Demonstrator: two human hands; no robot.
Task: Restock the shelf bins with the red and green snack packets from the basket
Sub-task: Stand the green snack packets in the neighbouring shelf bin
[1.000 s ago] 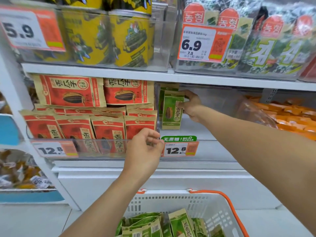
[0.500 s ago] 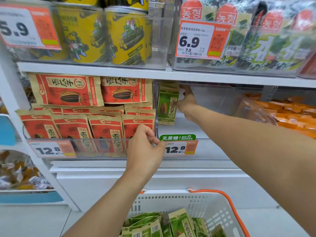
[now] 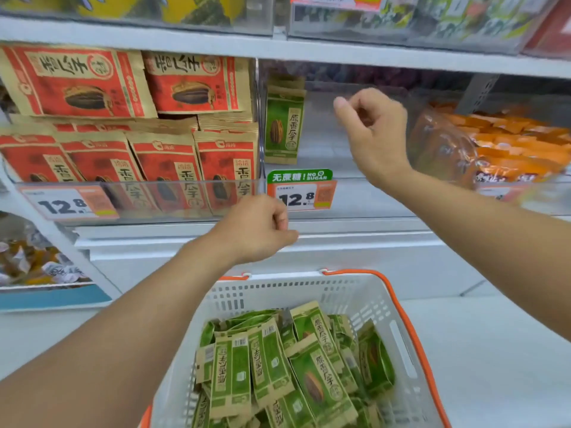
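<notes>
shelf bin inspection: one green packet standing, both hands free of stock

the right hand (image 3: 372,131) hangs in front of the clear bin (image 3: 355,193) on the middle shelf (image 3: 309,50), fingers loosely curled, holding nothing, apart from the green packet (image 3: 283,125). that packet stands upright at the bin's far left, against the clear divider (image 3: 259,125) at 9 o'clock of the right hand. the room between packet and hand, and on to the bin's right wall, shows bare shelf floor. the shelf board above sets the upper limit of the opening.

the left hand (image 3: 258,230) sits lower, at 7 o'clock of the right hand, fingers curled in, just before the bin's front lip beside the price tag (image 3: 301,193) reading 12.8. whether it touches the lip cannot be told; it holds no packet.

left of the divider, red packets (image 3: 167,162) fill the neighbouring bin in a front row with larger ones stacked behind. orange packets (image 3: 500,149) lie at 3 o'clock, beyond the right wall.

the basket (image 3: 401,319), white with an orange handle, stands on the pale floor (image 3: 494,350) at 6 o'clock, below both forearms. green packets in the basket (image 3: 293,366) lie heaped loosely. its rim is clear of the shelf base.
</notes>
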